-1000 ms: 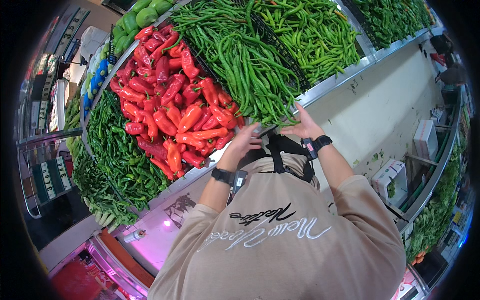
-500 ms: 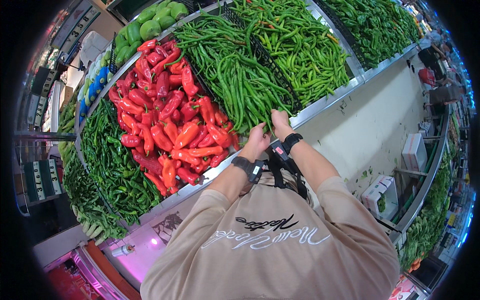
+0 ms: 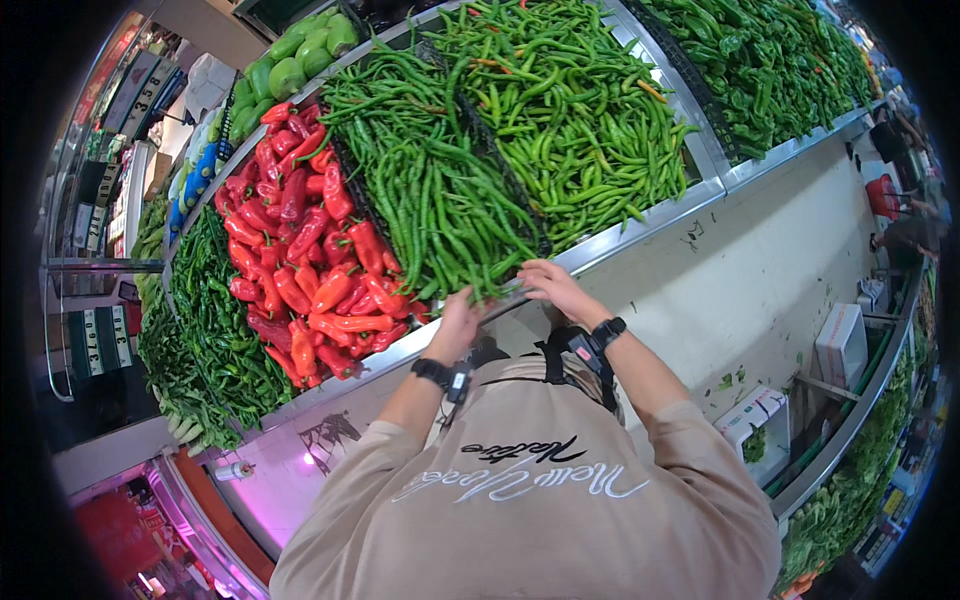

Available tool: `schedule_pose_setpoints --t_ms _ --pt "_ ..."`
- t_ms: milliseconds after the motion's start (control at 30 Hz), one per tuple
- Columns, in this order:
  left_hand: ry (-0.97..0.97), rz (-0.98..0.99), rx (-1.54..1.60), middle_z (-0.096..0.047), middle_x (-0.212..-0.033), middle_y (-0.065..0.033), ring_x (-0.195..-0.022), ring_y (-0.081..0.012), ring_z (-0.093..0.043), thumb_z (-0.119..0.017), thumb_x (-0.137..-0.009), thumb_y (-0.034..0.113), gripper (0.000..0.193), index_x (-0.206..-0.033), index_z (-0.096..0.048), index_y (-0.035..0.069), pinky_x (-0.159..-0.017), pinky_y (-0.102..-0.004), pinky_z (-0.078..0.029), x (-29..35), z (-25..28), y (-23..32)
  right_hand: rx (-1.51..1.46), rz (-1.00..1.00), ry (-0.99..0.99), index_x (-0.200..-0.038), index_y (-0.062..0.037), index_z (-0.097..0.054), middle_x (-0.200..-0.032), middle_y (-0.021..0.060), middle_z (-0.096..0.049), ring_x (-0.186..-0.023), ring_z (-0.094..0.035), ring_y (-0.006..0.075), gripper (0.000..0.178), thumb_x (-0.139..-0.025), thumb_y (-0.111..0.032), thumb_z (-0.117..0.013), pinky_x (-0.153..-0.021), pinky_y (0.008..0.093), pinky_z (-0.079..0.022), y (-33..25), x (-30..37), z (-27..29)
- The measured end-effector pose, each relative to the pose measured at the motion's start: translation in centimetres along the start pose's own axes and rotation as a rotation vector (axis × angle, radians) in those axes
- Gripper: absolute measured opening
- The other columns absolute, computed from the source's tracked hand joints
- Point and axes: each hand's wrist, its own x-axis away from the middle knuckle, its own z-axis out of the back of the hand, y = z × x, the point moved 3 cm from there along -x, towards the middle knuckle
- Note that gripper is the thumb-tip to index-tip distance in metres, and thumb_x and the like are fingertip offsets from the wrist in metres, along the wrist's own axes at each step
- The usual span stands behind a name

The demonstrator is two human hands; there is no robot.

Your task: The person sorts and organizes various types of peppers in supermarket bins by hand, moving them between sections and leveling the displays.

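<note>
left hand (image 3: 462, 318): at front metal edge of the produce display (image 3: 650, 215), fingers curled together into the near end of the long dark green chillies (image 3: 430, 190); whether it actually grips one, cannot tell
right hand (image 3: 556, 288): just right of left hand, on same front edge, fingers bent down on the chilli tips, thumb side up; grip cannot tell
wrists: black band on each, small device clipped on
long dark green chillies: middle bin, heaped from back down to front edge, tips touching both hands
red peppers (image 3: 300, 260): bin left of them, a few orange ones at front
lighter green chillies (image 3: 570, 110): bin right of them, black divider between
dark green peppers (image 3: 770, 70): far right bin
thin green pods (image 3: 205, 320): far left bin
pale green round veg (image 3: 300, 55): back left corner
white boxes (image 3: 840, 345): on low shelf below display, right side, rectangular, one with green print
price signs (image 3: 95, 340): left edge, dark cards with pale print
shirt (image 3: 530, 510): beige, script print, bottom centre
</note>
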Motion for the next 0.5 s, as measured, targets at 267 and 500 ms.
schedule_pose_setpoints --t_ms 267,500 --pt "0.174 -0.179 0.416 -0.061 -0.116 -0.0139 -0.115 -0.0289 -0.057 -0.051 -0.100 0.030 0.031 -0.114 -0.056 0.002 -0.105 -0.0443 -0.046 5.9 -0.9 -1.3 0.171 0.046 0.002 -0.135 -0.0013 -0.051 -0.127 0.0133 -0.062 -0.112 -0.062 0.0206 0.038 -0.100 -0.016 -0.055 -0.097 0.0327 -0.047 -0.8 7.7 14.3" --pt "0.438 -0.041 0.238 -0.051 -0.128 -0.0207 -0.125 -0.0375 -0.051 -0.055 -0.093 0.054 0.070 -0.134 -0.039 0.000 -0.108 -0.0496 -0.040 6.1 -0.3 -4.3 0.127 -0.022 0.168 -0.127 0.0000 -0.054 -0.116 0.0129 -0.066 -0.101 -0.065 0.0196 0.034 -0.099 -0.020 -0.056 -0.089 0.0314 -0.049 0.0 8.2 19.8"
